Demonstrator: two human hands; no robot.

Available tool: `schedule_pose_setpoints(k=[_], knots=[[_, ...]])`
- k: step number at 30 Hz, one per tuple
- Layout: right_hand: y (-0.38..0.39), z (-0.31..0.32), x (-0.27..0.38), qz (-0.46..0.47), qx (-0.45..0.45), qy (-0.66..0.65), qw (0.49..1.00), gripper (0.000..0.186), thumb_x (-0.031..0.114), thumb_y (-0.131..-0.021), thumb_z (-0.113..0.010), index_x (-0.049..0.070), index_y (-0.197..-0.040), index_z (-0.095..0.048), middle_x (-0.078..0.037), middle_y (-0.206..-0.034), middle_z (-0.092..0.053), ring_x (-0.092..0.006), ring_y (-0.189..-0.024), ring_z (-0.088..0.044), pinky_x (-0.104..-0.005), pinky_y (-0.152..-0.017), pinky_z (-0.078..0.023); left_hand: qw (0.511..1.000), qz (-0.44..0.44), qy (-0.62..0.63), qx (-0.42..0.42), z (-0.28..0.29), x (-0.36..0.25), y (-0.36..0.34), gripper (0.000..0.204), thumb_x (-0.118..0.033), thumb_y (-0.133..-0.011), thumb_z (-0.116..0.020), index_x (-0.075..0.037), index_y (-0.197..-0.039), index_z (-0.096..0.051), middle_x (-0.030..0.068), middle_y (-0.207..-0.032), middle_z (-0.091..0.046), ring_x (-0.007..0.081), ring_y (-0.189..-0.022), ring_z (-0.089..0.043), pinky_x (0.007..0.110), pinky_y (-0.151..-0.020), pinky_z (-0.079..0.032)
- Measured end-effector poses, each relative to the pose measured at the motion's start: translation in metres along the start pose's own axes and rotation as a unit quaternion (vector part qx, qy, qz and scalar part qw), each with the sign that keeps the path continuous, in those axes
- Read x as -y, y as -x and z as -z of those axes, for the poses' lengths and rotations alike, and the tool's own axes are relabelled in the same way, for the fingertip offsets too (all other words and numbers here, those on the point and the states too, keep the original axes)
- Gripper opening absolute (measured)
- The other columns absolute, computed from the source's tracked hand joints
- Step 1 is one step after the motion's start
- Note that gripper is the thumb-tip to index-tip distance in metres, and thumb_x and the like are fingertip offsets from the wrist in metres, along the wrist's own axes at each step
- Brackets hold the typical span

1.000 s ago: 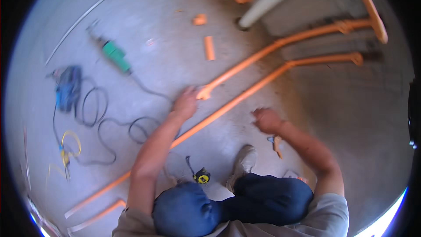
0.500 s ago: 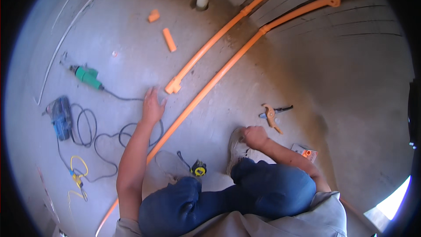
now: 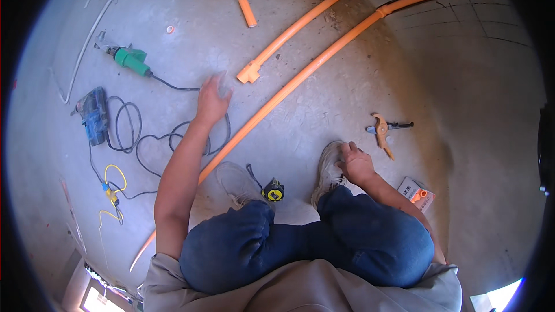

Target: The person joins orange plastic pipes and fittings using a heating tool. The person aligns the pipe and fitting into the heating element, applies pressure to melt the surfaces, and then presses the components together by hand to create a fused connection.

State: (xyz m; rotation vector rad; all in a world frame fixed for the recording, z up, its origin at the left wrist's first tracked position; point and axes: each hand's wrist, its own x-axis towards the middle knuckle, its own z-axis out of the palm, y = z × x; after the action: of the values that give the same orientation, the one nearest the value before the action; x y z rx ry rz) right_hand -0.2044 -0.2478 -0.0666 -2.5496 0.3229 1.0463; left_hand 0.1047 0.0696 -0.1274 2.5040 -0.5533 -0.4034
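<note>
I crouch over a concrete floor. My left hand (image 3: 213, 99) reaches forward with its fingers spread, empty, hovering just left of the end fitting of a short orange pipe (image 3: 300, 26). A long orange pipe (image 3: 324, 58) runs diagonally past it toward my left shoe (image 3: 237, 182). My right hand (image 3: 355, 163) rests on the toe of my right shoe (image 3: 328, 170), fingers curled loosely, holding nothing. An orange-handled pipe cutter (image 3: 383, 132) lies on the floor just right of that hand.
A yellow and black tape measure (image 3: 273, 192) lies between my shoes. A green power tool (image 3: 130, 58), a blue drill (image 3: 92, 114) and coiled black cables (image 3: 144, 136) lie at the left. Orange pipe offcuts (image 3: 247, 11) lie farther ahead, and a small box (image 3: 416, 193) sits at the right.
The view has swung down toward my knees. My left hand has lifted off the pipe end, and my right hand has drawn back from the floor onto my right shoe.
</note>
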Motion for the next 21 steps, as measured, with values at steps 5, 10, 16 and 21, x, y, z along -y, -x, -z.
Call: schedule_pose_setpoints(k=[5, 10, 16, 21], knots=[[0.011, -0.012, 0.011, -0.080, -0.024, -0.025, 0.996, 0.049, 0.025, -0.082, -0.077, 0.004, -0.117, -0.049, -0.019, -0.117, -0.057, -0.0404, -0.103, -0.065, -0.0501, -0.083, -0.055, 0.999, -0.025, 0.021, 0.009, 0.001, -0.001, -0.011, 0.050, -0.014, -0.085, -0.074, -0.003, -0.131, -0.058, 0.0199, -0.124, -0.061, 0.0384, -0.118, -0.057, 0.045, -0.102, -0.046], [-0.001, -0.033, 0.006, -0.055, -0.045, -0.039, 0.997, 0.050, 0.024, -0.081, -0.077, 0.004, -0.117, -0.048, -0.019, -0.116, -0.057, -0.0409, -0.099, -0.067, -0.0508, -0.081, -0.055, 0.995, -0.081, -0.056, 0.007, 0.035, 0.000, -0.023, 0.047, -0.013, -0.085, -0.073, -0.003, -0.129, -0.059, 0.0193, -0.125, -0.061, 0.0377, -0.118, -0.057, 0.044, -0.102, -0.046], [0.004, -0.020, -0.008, -0.066, -0.062, -0.060, 0.994, 0.053, 0.030, -0.080, -0.079, 0.004, -0.115, -0.049, -0.020, -0.114, -0.060, -0.0399, -0.099, -0.067, -0.0490, -0.080, -0.056, 0.971, -0.164, -0.146, 0.090, 0.068, -0.039, -0.082, 0.046, -0.016, -0.085, -0.073, -0.004, -0.128, -0.060, 0.0191, -0.125, -0.062, 0.0391, -0.118, -0.057, 0.045, -0.102, -0.047], [0.006, -0.011, -0.008, -0.057, -0.042, -0.074, 0.995, 0.059, 0.031, -0.076, -0.083, 0.003, -0.116, -0.050, -0.019, -0.116, -0.061, -0.0400, -0.102, -0.066, -0.0486, -0.084, -0.055, 0.927, -0.167, -0.272, 0.197, 0.074, -0.077, -0.104, 0.045, -0.018, -0.087, -0.072, -0.003, -0.128, -0.061, 0.0187, -0.130, -0.061, 0.0360, -0.120, -0.058, 0.042, -0.104, -0.046]])
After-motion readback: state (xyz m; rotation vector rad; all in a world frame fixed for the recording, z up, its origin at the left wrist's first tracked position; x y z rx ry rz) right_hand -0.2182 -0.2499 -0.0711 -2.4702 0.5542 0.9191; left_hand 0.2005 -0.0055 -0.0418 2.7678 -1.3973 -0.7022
